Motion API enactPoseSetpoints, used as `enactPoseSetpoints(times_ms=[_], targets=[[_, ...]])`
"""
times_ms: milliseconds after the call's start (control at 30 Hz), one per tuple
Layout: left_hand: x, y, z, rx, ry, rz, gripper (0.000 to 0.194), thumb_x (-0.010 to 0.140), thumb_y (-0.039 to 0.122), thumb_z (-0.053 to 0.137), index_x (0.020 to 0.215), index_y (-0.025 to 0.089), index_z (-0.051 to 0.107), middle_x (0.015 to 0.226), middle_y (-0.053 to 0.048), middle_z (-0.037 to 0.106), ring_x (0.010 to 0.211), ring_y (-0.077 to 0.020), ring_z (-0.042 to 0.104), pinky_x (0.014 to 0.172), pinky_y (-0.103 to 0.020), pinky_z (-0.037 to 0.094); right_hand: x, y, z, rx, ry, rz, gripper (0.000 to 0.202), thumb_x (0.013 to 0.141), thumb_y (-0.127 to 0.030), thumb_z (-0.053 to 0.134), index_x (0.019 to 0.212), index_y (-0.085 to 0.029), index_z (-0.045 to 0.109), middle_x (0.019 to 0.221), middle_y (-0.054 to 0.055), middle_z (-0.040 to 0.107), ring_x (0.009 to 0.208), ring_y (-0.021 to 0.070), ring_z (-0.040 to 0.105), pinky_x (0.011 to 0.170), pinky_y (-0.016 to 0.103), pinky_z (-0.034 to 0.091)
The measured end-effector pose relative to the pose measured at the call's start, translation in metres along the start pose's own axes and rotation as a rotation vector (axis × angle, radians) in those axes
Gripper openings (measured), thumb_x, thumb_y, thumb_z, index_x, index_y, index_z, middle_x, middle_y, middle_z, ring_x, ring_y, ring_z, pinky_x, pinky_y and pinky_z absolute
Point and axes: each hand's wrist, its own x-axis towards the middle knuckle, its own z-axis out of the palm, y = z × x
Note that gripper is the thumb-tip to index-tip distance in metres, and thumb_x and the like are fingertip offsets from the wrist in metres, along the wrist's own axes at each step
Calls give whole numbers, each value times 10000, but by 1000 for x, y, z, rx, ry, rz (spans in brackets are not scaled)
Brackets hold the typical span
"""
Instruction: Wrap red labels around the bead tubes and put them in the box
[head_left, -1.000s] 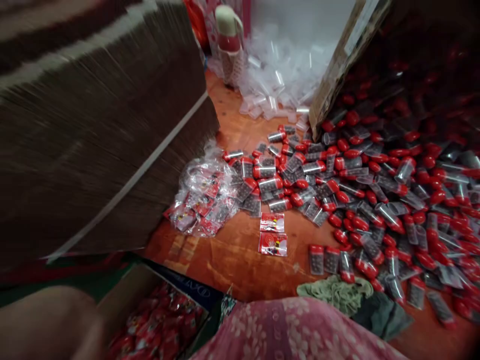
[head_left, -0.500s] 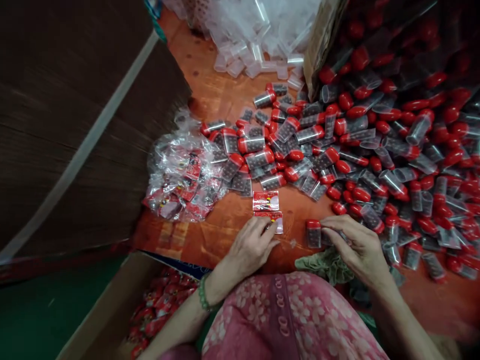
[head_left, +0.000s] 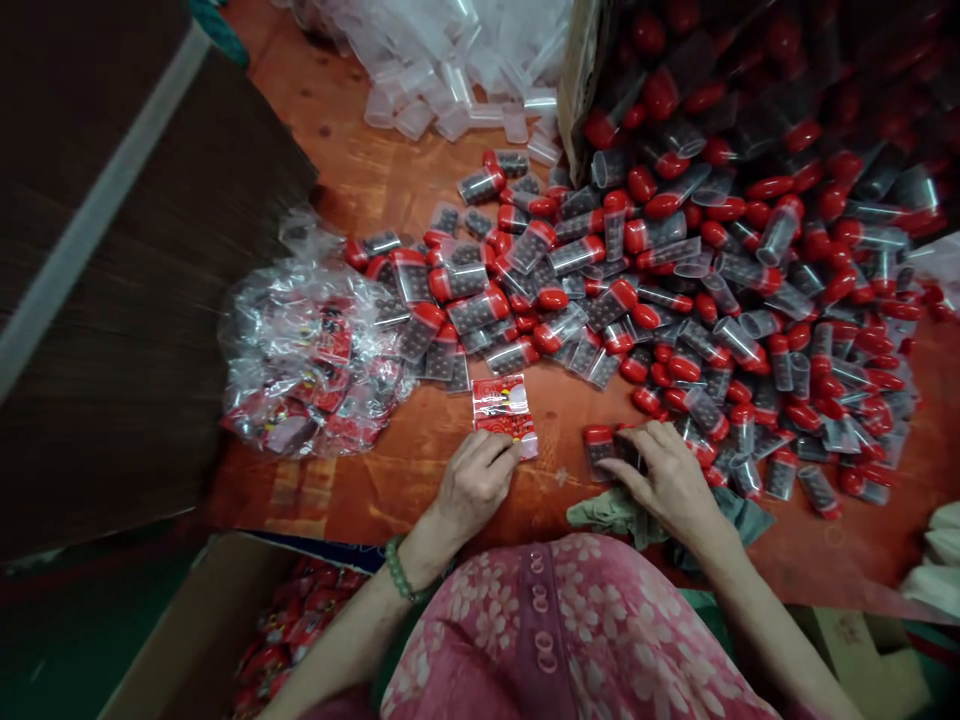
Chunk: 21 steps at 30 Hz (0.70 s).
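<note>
My left hand (head_left: 474, 485) rests on the orange cloth, its fingers curled together and the tips on a small red printed label (head_left: 528, 444). Just beyond lies a second red label (head_left: 496, 396), edge to edge with the first. My right hand (head_left: 669, 478) curves over a red-capped clear tube with a dark inside (head_left: 628, 448), thumb in front and fingers behind; the hand partly hides it. Beside its thumb stands another red-capped tube (head_left: 598, 452). A greenish crumpled cloth (head_left: 611, 510) lies below my right hand.
A heap of red-capped tubes (head_left: 720, 350) spreads across the right and middle. Clear plastic bags (head_left: 307, 350) with red labels lie left. Clear empty sleeves (head_left: 450, 90) are piled at the back by a cardboard edge (head_left: 581, 90). A carton (head_left: 180, 620) with red items stands lower left.
The view has shifted right. My right hand has moved in closer over the tubes, its fingers now bent down around one. My left hand stays at the lower label.
</note>
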Motion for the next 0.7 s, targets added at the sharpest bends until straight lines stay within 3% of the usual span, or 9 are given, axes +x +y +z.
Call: enactPoseSetpoints(times_ms=[100,300,433,600,700], targets=[[2,0,-2,-107,-18,-61,114,950,186,599,975,142,701,851,-58,693,741,-137,603,680,-258,534,0,-15,13,-211,1,35,525,913,-601,557,1068,-112,670,907,129,597,848,290,548,770,424,499],[8,2,-12,-199,-98,-198,185,971,165,539,983,132,721,912,-81,722,813,-154,666,746,-282,574,6,-31,28,-206,30,37,329,957,-478,562,915,-158,630,885,109,590,821,271,502,745,381,420],[12,0,-13,-257,-129,-303,195,947,146,555,885,141,741,857,-76,736,788,-163,685,730,-284,571,7,-30,33,-12,48,4,238,1000,-377,523,867,-188,581,810,65,624,777,240,552,730,363,391],[17,-2,-14,-398,24,-441,87,841,135,712,765,154,749,743,-42,743,680,-138,693,647,-235,545,10,-26,23,401,45,46,182,967,-378,606,988,-198,592,828,23,637,722,172,597,673,289,458],[23,1,-22,-464,90,-455,83,805,171,770,726,164,744,702,-29,731,638,-125,680,630,-224,539,18,-28,11,569,79,4,151,951,-337,638,1024,-207,610,847,12,651,726,152,615,666,263,485]])
